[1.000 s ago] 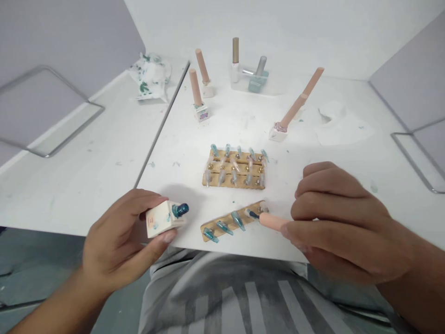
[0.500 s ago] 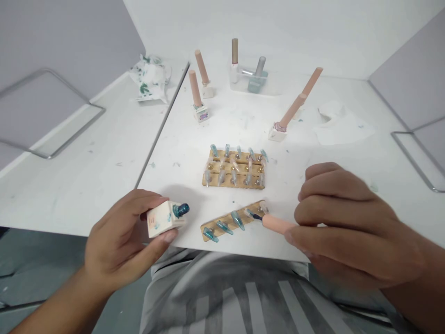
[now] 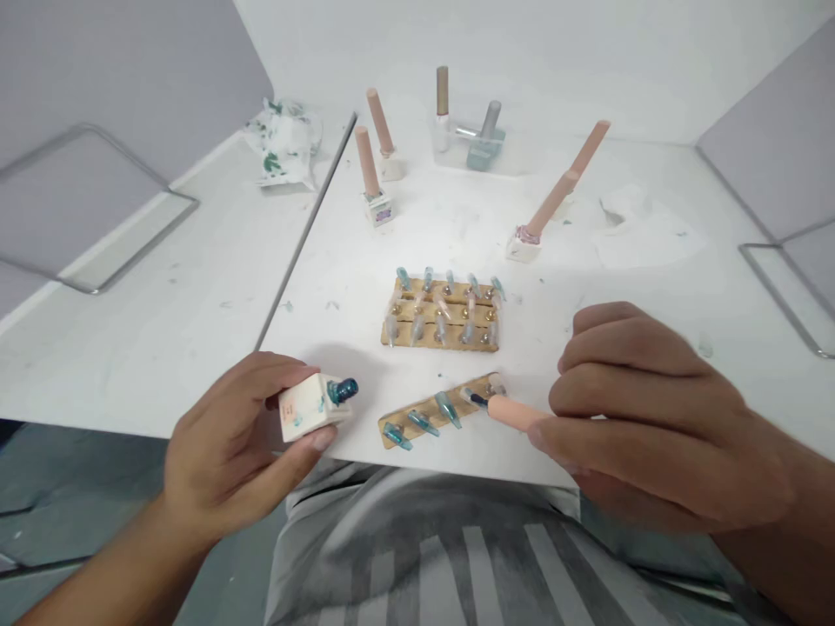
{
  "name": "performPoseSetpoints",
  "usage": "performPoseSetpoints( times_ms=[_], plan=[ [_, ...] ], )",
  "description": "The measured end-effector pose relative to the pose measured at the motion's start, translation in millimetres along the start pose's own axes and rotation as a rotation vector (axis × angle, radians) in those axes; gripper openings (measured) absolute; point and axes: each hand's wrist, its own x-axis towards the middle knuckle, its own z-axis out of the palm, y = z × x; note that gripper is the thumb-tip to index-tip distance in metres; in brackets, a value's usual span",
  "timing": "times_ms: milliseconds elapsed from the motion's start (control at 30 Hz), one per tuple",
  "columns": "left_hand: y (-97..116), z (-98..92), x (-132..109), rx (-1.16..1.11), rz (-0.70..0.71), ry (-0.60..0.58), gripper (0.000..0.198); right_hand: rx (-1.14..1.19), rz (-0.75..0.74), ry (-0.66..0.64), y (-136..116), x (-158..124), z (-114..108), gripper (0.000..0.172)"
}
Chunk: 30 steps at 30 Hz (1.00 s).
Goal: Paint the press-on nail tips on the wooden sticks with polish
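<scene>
My left hand [image 3: 225, 443] grips a white square nail polish bottle [image 3: 305, 409], tilted to the right, its uncapped neck smeared with dark teal polish. Between the fingers of my right hand [image 3: 658, 417] is a nail polish brush [image 3: 518, 413] with a peach cap-handle. Its dark bristles are at the fourth nail tip on a slanted wooden strip [image 3: 410, 419]; whether they touch it I cannot tell. Three nail tips to the left on that strip, such as the middle one [image 3: 447, 409], are glossy teal. A pale, clear nail tip [image 3: 497, 382] sits at the strip's right end.
Behind the strip lies a wooden nail stand [image 3: 440, 340] with rows of teal, pinkish and clear tips. Peach-capped bottles stand at left [image 3: 377, 207] and right [image 3: 524, 243]. Farther back are a clear plastic box [image 3: 450, 161] with bottles, a stained wipe pack [image 3: 287, 148] and a white tissue [image 3: 643, 230].
The brush in my right hand has shifted slightly left and up along the strip. My left hand and the bottle have moved a little to the right in view.
</scene>
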Motion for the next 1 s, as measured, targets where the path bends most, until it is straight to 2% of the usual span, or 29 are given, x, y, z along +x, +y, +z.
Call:
performPoseSetpoints(
  times_ms=[133, 267, 400, 500, 633, 833, 1000],
  plan=[
    [-1, 1.1, 0, -0.003, 0.006, -0.003, 0.043, 0.105, 0.019, -0.071, 0, -2, -5, 0.011],
    [0, -0.1, -1, -0.018, -0.003, -0.006, 0.042, 0.059, 0.092, -0.001, -5, 1, -8, 0.011],
    [1, -0.8, 0, -0.008, 0.013, -0.004, 0.043, -0.031, 0.043, 0.068, -4, 3, 1, 0.012],
    [1, -0.2, 2, -0.013, 0.022, -0.002, 0.043, 0.003, -0.014, 0.018, 0, 1, 6, 0.009],
    [1, 0.2, 3, -0.001, 0.025, 0.002, 0.042, 0.09, -0.031, -0.047, 2, -1, 1, 0.009],
    [2, 0.9, 3, -0.019, 0.015, -0.006, 0.042, 0.024, 0.057, 0.049, -5, 3, -1, 0.013],
    [0, 1.1, 1, -0.03, 0.001, -0.008, 0.043, 0.095, -0.022, -0.024, -1, 2, 4, 0.009]
  ],
)
